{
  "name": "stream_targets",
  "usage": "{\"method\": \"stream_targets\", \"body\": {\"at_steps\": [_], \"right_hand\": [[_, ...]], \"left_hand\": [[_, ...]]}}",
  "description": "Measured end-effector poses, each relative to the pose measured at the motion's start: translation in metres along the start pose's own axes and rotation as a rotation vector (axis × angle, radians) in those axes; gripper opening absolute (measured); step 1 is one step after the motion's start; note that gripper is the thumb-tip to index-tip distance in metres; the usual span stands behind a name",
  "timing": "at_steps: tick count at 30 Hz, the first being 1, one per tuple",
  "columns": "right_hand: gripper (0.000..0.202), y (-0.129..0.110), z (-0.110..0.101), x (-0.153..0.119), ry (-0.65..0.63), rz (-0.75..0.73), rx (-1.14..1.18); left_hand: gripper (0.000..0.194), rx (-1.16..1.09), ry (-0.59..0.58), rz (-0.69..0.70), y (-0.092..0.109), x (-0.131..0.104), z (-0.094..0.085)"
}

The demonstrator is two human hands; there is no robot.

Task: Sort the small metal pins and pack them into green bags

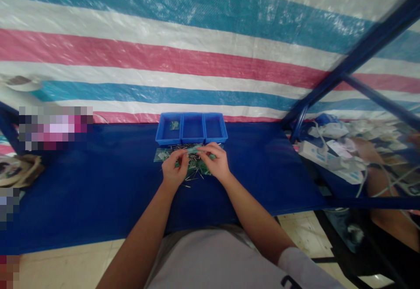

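Observation:
Between my left hand (175, 167) and my right hand (216, 161) is a small clear greenish plastic bag (193, 149), pinched at its two ends. Under it lies a heap of thin metal pins (194, 175), several strewn toward me; their exact kind is too small to make out. Greenish plastic bags (160, 154) lie around and beneath the heap. Just beyond my hands stands a blue tray (191, 141) with three compartments. In its left compartment rests a small bag of metal pieces (174, 125); nothing shows in the other two.
The blue tabletop (105, 188) runs to a striped tarp wall (210, 61). At right are a blue metal frame (328, 81), a white power strip (320, 155) with cables, and another person's arm and leg. A brown bag (31, 168) sits at far left.

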State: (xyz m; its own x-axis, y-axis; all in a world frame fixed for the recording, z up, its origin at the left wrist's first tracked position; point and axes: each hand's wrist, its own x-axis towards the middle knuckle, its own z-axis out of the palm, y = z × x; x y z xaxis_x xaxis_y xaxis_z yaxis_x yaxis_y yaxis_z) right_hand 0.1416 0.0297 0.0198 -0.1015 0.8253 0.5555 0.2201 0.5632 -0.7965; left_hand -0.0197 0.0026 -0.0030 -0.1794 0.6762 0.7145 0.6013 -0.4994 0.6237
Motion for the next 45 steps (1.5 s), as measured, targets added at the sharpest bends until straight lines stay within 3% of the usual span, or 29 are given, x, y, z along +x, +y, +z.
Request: {"method": "stream_targets", "body": {"at_steps": [8, 12, 19, 26, 32, 37, 45], "right_hand": [[0.024, -0.007, -0.001, 0.000, -0.064, -0.068, 0.024], [0.016, -0.007, -0.001, 0.001, -0.047, -0.072, 0.024], [0.008, -0.001, 0.004, -0.002, 0.010, 0.027, 0.095], [0.034, 0.006, 0.010, -0.005, 0.090, 0.166, 0.220], [0.007, 0.000, 0.004, -0.001, 0.042, 0.044, 0.144], [0.004, -0.005, 0.001, 0.001, 0.007, -0.042, 0.090], [0.006, 0.001, 0.003, -0.001, 0.066, 0.026, 0.035]], "left_hand": [[0.017, -0.050, -0.004, 0.028, -0.005, -0.003, -0.004], [0.012, -0.034, 0.030, 0.033, -0.002, 0.000, -0.002], [0.010, -0.119, -0.031, 0.145, 0.001, 0.005, 0.001], [0.011, -0.055, -0.078, 0.135, 0.003, 0.005, -0.001], [0.018, 0.036, -0.030, 0.084, 0.002, 0.002, -0.001], [0.034, -0.048, -0.022, 0.059, 0.002, 0.003, -0.001], [0.013, 0.028, -0.016, 0.095, 0.003, 0.007, -0.002]]}}
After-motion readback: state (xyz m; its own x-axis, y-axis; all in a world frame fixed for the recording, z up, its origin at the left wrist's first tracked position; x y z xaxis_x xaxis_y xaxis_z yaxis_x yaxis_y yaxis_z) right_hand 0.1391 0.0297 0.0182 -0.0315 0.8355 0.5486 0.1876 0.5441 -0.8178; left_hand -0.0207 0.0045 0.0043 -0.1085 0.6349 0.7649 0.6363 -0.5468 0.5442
